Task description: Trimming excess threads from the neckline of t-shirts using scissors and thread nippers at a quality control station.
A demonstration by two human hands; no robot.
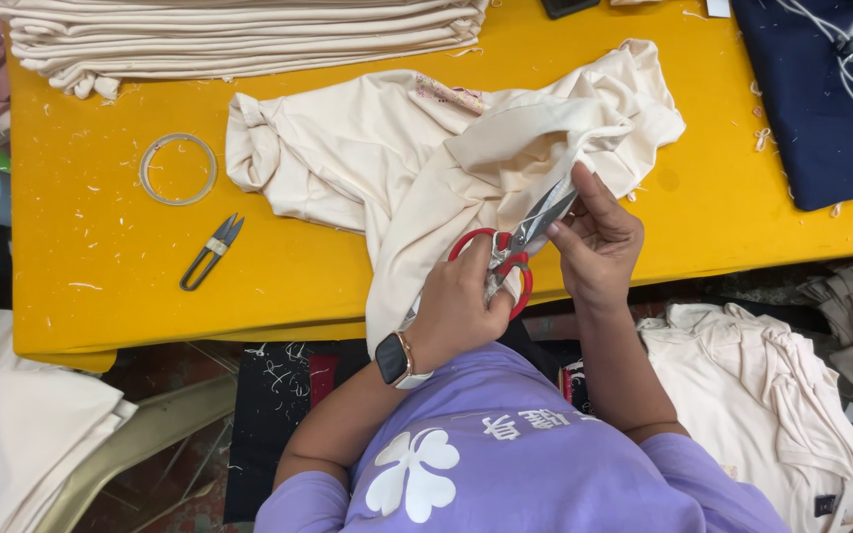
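I see the cream garment (pixel 417 163) lying crumpled on the yellow bench (pixel 101 286), one fold hanging over the near edge, and I judge the trimming is mid-way on this piece: the red-handled scissors (pixel 517 247) have their blades at the fold. My left hand (pixel 458 308) has its fingers closed through the scissor handles, my right hand (pixel 596 242) pinches the cloth at the blade tips. A folded cream stack (pixel 239 39) sits at the far edge, loose cream pieces (pixel 752 395) wait below right; thread snips (pixel 211 251) and a clear ring (pixel 178 169) lie untouched.
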